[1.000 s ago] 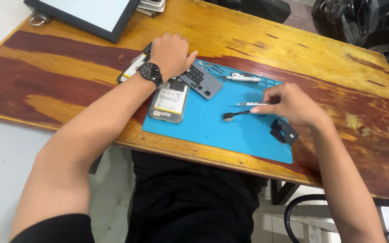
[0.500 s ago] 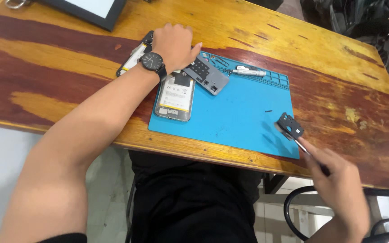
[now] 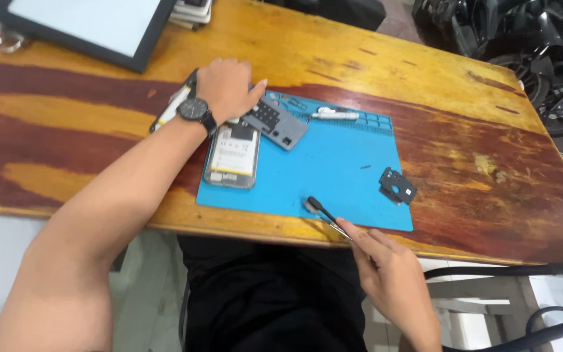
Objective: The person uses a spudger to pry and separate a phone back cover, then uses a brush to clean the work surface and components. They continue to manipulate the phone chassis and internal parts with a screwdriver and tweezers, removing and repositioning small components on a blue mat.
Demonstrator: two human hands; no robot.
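The left hand, a watch on its wrist, lies palm down at the upper middle of the frame. Its fingers are spread loosely over the top end of an opened phone and the edge of a grey part. It rests on them rather than gripping, apparently to keep the work from sliding on the blue mat.

The right hand sits low and right of centre, just off the near edge of the table. Its thumb and forefinger pinch a thin tool, whose dark tip lies on the mat's lower edge, well apart from the phone.

A small black part sits at the mat's right side, seemingly set aside. A white pen-like tool lies in the mat's upper tray strip.

Limits of view: the left palm hides whatever lies beneath it, along with the phone's upper end. A black and white object beside the wrist is mostly covered and cannot be identified. A framed screen at upper left is cut off by the frame. Whether the tool tip carries anything is too small to tell.
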